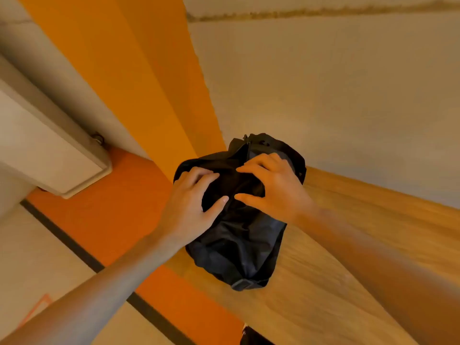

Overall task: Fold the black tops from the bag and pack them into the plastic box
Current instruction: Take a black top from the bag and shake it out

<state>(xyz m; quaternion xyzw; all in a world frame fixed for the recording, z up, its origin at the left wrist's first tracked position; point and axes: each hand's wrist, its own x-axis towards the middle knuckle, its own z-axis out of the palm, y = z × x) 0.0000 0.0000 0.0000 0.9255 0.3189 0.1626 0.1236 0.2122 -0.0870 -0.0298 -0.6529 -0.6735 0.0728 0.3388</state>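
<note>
Left hand (191, 202): is reaching in from the lower left of the frame, its fingers curling over the top of the black bag (239, 240) and its thumb pressing into the cloth, bunching a fold between them
Right hand (271, 188): is coming in from the right edge, its fingers bending over the bag's upper part just beside the zip (247, 145), its thumb lying lower on the cloth, gripping a ridge of fabric
Thumbs: are pointing at each other near the middle of the frame, close together (motion blur is hiding whether they are touching)
Black bag: is lying crumpled at the centre of the frame, on the left end of the wooden table (348, 245), with the zip at its upper end and a grey strap piece (242, 285) at its lower end
Wooden table: is stretching from the centre to the lower right, blurred
Surroundings: an orange band (154, 95) is running from the top down the left of the bag; a pale panel (49, 150) is sitting at the upper left; a dark object (251, 338) is peeking in at the bottom edge
</note>
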